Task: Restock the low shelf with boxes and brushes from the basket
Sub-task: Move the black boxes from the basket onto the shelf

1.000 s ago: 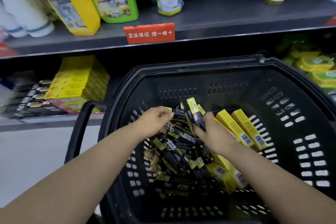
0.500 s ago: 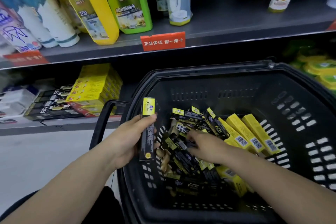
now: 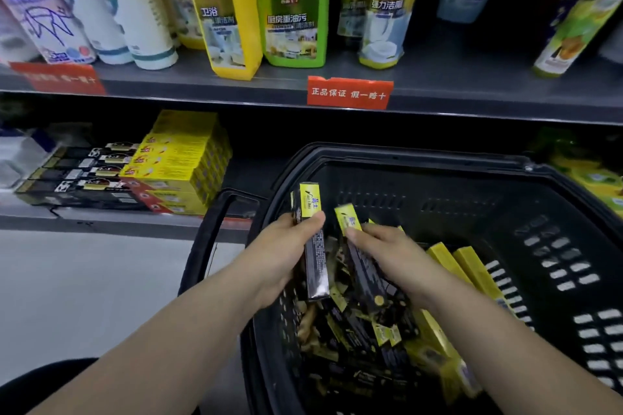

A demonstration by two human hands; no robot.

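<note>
A black plastic basket holds several black-and-yellow brush packs and yellow boxes. My left hand grips one long black-and-yellow brush pack upright at the basket's left side. Just to its right, my right hand grips a second brush pack, lifted off the pile and tilted. On the low shelf to the left lie black brush packs next to a stack of yellow boxes.
The upper shelf carries cleaner bottles and a red label. Yellow-green packs sit on the low shelf at the right. The basket's handle hangs at its left. Pale floor lies below the low shelf.
My right hand has lifted a second brush pack out of the pile. My left hand has brought its pack a little right, closer to the right hand. The view has shifted left.
</note>
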